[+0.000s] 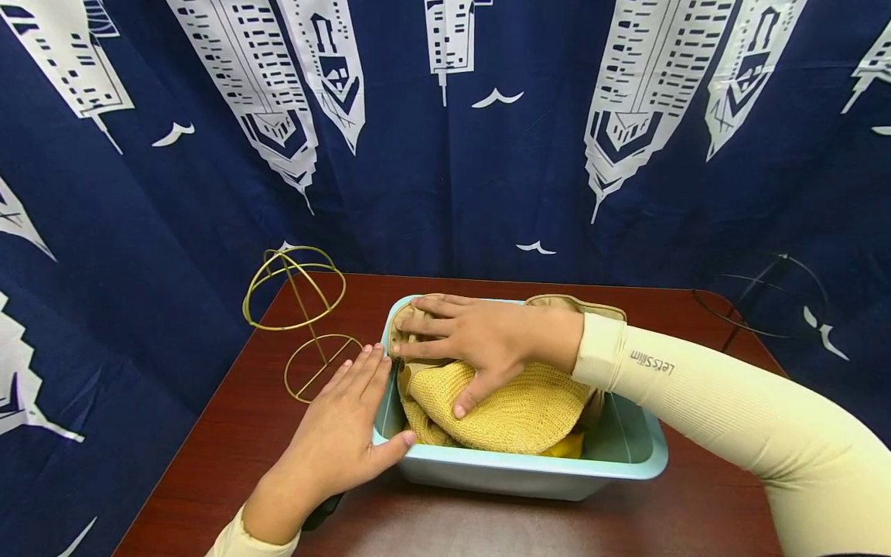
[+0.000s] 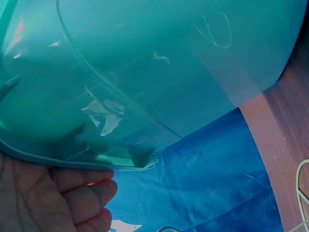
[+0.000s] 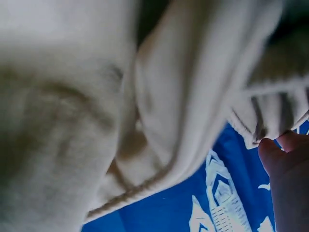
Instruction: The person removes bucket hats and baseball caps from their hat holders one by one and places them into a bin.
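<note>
A light blue plastic bin (image 1: pixel 501 480) stands on the table, holding a yellow woven hat (image 1: pixel 532 410) and beige fabric (image 1: pixel 578 304) with a bound edge. My right hand (image 1: pixel 480 333) lies spread over this bundle, fingers extended toward the bin's left end and thumb on the yellow weave. At the bin's left rim is my left hand (image 1: pixel 341 433), its fingers straight and its thumb over the near corner. The left wrist view shows the left fingers (image 2: pixel 91 193) against the underside of the rim. Blurred beige cloth (image 3: pixel 159 106) fills much of the right wrist view.
A gold wire stand (image 1: pixel 316 340) is left of the bin, close to the left fingertips. Toward the back right is a dark wire stand (image 1: pixel 752 294). Behind the reddish-brown table (image 1: pixel 710 503) hangs a navy curtain (image 1: pixel 452 193) with white building prints.
</note>
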A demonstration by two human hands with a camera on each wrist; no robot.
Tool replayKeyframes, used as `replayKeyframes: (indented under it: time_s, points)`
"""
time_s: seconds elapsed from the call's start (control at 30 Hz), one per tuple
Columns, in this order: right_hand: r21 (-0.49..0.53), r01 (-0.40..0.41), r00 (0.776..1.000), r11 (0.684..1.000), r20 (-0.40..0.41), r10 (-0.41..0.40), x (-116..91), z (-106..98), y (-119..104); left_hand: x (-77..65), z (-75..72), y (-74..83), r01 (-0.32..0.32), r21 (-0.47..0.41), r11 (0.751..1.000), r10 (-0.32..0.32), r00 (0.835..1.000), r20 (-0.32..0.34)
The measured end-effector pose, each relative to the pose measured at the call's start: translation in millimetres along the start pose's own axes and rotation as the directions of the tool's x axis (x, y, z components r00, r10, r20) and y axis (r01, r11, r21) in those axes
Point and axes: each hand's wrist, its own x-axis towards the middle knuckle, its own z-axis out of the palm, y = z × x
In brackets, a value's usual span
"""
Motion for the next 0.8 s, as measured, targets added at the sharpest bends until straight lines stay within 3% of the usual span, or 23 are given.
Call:
replayKeyframes:
  time_s: [0.23,0.57,0.8]
  points:
    - [0.033,0.012,1.000,0.999,0.001,-0.012,4,21,2,0.6,0.3,-0.4,0.006,-0.008,1.000,-0.006,1.000,0.003]
    - [0.092,0.085,0.984,0.992,-0.164,-0.069,5,63,16,0.7,-0.3,0.5,0.001,0.000,1.000,-0.001,1.000,0.002]
    - [0.121,0.095,0.980,0.988,-0.188,-0.072,7,78,20,0.7,-0.3,-0.2,0.001,-0.003,1.000,-0.001,1.000,0.002]
